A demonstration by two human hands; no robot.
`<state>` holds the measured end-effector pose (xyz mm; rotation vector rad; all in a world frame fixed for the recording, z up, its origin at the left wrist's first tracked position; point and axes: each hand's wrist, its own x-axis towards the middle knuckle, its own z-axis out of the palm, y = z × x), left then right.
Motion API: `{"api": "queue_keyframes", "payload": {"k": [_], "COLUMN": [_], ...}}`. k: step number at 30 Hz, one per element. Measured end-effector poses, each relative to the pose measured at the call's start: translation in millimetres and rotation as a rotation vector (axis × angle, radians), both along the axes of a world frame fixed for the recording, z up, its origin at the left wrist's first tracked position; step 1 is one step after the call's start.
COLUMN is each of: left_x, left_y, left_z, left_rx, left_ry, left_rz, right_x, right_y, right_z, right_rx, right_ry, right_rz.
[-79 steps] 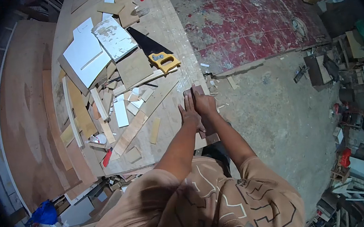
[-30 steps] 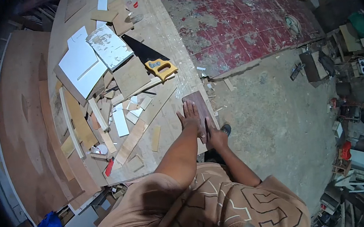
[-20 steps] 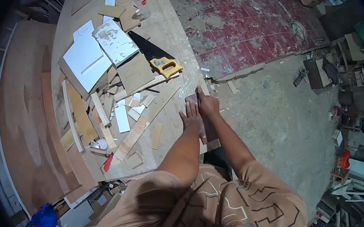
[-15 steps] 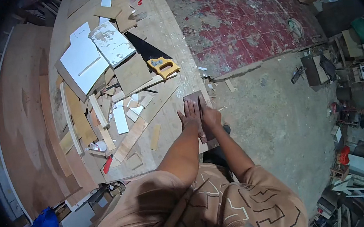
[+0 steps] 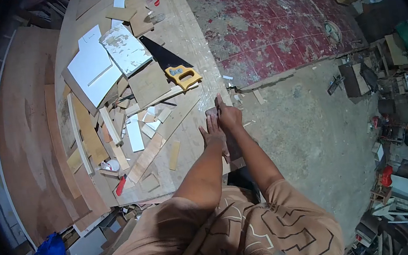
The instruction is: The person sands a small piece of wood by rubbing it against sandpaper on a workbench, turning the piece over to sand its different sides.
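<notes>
A dark brown piece of board [image 5: 234, 150] lies along the near right edge of the workbench. My left hand [image 5: 213, 135] presses flat on it, fingers stretched forward and thumb apart. Just right of it, my right hand [image 5: 231, 117] is closed around a thin dark object [image 5: 219, 101], whose tip points away from me past the board's far end. Most of that object is hidden in the fingers, so its kind is unclear. Beyond my hands, a handsaw [image 5: 183, 75] with a yellow handle rests on the bench.
Wood offcuts and white strips [image 5: 135, 135] are scattered left of my hands. A paint-marked white board [image 5: 126, 49] and white sheets [image 5: 89, 72] lie farther back. A red-handled tool [image 5: 120, 185] sits at the near edge. Concrete floor [image 5: 294, 123] extends to the right.
My right hand has slid forward, away from me, along the board with the thin dark object. My left hand stays in nearly the same place.
</notes>
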<state>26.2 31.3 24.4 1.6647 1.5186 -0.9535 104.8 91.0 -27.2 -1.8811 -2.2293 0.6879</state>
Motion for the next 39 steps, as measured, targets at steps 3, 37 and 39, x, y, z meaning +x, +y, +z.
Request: {"api": "queue_keyframes", "payload": {"k": [3, 37, 39], "left_x": [-1, -4, -2], "left_y": [-4, -3, -2], "left_z": [-8, -5, 3], "left_rx": [0.092, 0.103, 0.069], "left_ry": [-0.049, -0.122, -0.068], "left_rz": [0.062, 0.074, 0.051], "right_x": [8, 28, 8], "right_y": [-21, -60, -22], "right_z": [1, -2, 2], "right_rx": [-0.032, -0.006, 0.021], "right_ry": [-0.027, -0.067, -0.037], "right_rz": [-0.013, 0.052, 0.014]}}
